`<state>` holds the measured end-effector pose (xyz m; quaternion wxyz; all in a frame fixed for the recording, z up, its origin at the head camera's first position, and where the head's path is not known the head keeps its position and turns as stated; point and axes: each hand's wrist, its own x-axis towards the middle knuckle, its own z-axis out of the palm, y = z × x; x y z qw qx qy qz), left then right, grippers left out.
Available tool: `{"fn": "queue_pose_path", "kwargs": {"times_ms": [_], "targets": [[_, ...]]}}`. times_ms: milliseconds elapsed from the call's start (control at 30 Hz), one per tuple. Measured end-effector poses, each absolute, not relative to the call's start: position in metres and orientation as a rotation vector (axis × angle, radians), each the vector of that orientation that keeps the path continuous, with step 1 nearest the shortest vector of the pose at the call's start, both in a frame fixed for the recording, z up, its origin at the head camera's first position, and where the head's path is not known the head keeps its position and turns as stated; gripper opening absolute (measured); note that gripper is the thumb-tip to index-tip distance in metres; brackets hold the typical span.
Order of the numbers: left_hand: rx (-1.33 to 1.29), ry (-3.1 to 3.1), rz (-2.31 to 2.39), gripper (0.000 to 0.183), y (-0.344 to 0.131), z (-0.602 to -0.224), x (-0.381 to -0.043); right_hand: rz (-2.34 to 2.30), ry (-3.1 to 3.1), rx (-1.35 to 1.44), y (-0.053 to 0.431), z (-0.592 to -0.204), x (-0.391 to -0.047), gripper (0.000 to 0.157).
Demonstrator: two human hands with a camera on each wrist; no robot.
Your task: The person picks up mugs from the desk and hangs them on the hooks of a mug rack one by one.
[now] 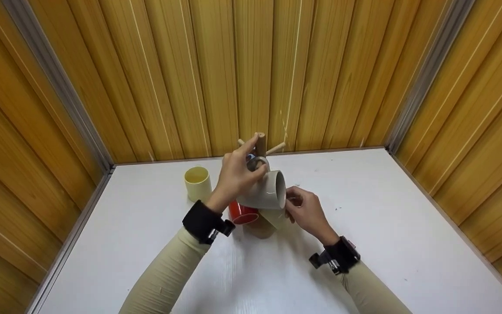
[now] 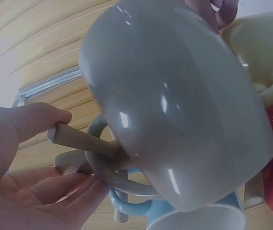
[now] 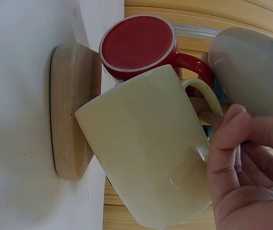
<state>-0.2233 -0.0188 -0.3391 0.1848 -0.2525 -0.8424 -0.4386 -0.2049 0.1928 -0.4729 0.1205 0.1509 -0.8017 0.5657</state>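
A wooden mug stand (image 1: 261,144) carries several mugs. My left hand (image 1: 237,171) grips its upper part, thumb at the tip of a peg (image 2: 81,140) and fingers by the post. On that peg hangs a grey mug (image 2: 175,100) by its handle, tilted sideways. Lower down, my right hand (image 3: 251,163) pinches at the handle of a pale yellow mug (image 3: 146,148), beside a peg end; the fingertips partly hide the contact. A red mug (image 3: 137,43) hangs beside the yellow one. Behind the grey mug shows a light blue mug (image 2: 163,213).
Another yellow mug (image 1: 198,188) stands upright on the white table (image 1: 146,244), left of the stand. The stand's wooden base (image 3: 69,115) rests on the table. Wood-patterned walls (image 1: 251,78) enclose the back and both sides.
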Motion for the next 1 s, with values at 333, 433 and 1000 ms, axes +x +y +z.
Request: {"fn": "queue_pose_path", "kwargs": {"times_ms": [333,433,1000], "targets": [[-0.769,-2.371,-1.299,0.073,-0.017,-0.339,-0.225,1.61,-2.333,0.424,0.184,-0.447,-0.177,0.011],[-0.784,-2.38,-1.324,0.071,-0.018,-0.338,-0.227,1.572,-2.317,0.448,0.182,-0.446,-0.172,0.01],[-0.974,-2.429,-1.387,0.069,-0.026,-0.333,-0.242,1.588,-2.309,0.542,0.165,-0.475,-0.163,0.028]]}}
